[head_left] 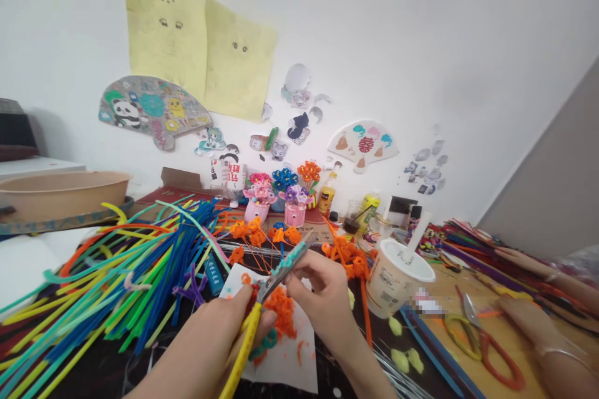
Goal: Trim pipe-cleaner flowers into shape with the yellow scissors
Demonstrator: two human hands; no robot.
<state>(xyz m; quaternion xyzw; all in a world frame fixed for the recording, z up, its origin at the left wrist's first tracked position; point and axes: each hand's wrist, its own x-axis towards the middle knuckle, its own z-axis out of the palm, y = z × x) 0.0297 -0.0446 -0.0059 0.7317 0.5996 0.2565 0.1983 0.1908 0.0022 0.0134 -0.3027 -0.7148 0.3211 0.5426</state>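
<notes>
Your left hand (229, 318) is clamped on the yellow scissors (267, 290), blades angled up over the white paper (306, 365), along a teal strip (292, 255). Your right hand (324, 292) bunches its fingertips by the blades — can't tell if they pinch the strip. Orange fuzz (284, 322) on the paper — cup (386, 283) right, stems (154, 287) heaped left.

Craft workspace indicated: pipe cleaners (150, 274) heaped at lower left, yellow-handled scissors (267, 292) held at lower centre, potted flowers (284, 180) lined up mid-frame, drawings (168, 43) put up on wall (397, 43), upper left.
</notes>
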